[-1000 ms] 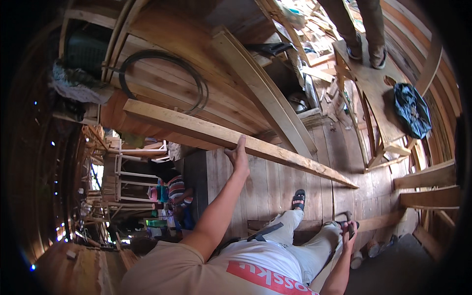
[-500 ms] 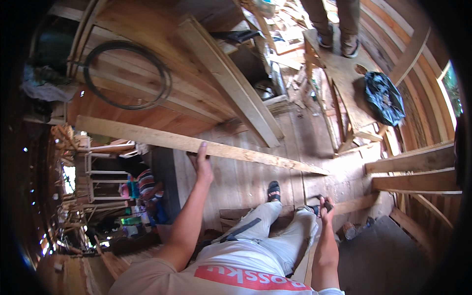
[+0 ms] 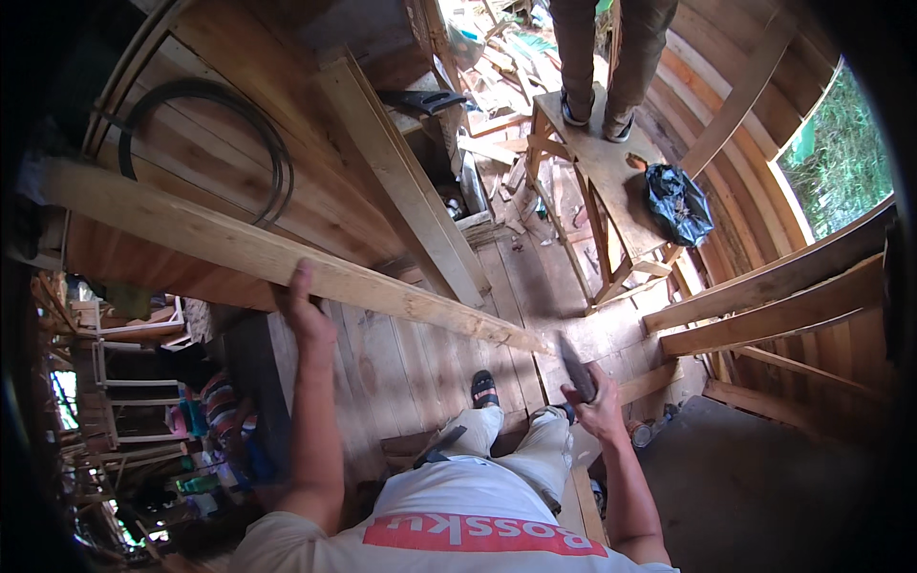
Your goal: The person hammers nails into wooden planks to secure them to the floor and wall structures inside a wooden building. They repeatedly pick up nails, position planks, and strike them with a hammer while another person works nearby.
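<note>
Head view: my left hand [image 3: 308, 310] clasps a squared timber beam [image 3: 382, 293], thumb on its face, in front of me across the plank floor [image 3: 382, 349]. Its long axis slants from upper left to lower right, that end pointing toward my right hand [image 3: 597, 406], whose fingers wrap a dark hand tool [image 3: 576, 371].

There are two bare hands [image 3: 600, 413], one hand-held pale wooden beam [image 3: 382, 294], one dark hand-held tool [image 3: 576, 370] and one black plastic bag [image 3: 678, 205].
</note>
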`<state>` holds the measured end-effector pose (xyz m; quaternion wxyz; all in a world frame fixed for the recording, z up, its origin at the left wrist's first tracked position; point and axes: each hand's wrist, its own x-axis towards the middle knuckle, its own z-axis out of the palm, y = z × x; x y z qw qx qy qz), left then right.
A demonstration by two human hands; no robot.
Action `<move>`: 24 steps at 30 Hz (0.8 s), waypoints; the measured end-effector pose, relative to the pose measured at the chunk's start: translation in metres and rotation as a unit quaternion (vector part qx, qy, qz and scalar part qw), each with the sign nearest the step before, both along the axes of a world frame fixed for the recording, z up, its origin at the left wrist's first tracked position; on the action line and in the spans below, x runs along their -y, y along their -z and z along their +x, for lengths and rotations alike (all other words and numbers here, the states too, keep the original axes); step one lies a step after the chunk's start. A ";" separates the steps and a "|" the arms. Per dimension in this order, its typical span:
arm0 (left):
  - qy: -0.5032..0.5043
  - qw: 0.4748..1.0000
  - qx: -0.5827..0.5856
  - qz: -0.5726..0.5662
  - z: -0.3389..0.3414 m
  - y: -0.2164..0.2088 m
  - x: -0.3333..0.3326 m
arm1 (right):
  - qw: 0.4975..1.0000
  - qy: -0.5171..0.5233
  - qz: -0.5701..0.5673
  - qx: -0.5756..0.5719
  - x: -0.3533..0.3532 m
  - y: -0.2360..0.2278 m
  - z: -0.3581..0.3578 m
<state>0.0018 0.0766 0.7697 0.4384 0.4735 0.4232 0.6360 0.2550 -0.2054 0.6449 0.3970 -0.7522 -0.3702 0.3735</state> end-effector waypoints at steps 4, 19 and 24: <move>0.072 0.995 0.062 -0.026 -0.042 -0.045 -0.007 | 0.994 -0.027 0.047 0.093 -0.022 0.019 -0.043; 0.112 0.990 0.049 -0.066 -0.071 -0.080 0.002 | 0.980 0.025 0.094 0.176 -0.010 0.082 -0.112; 0.113 0.990 0.059 -0.065 -0.084 -0.086 -0.003 | 0.958 0.020 0.117 0.262 -0.016 0.074 -0.110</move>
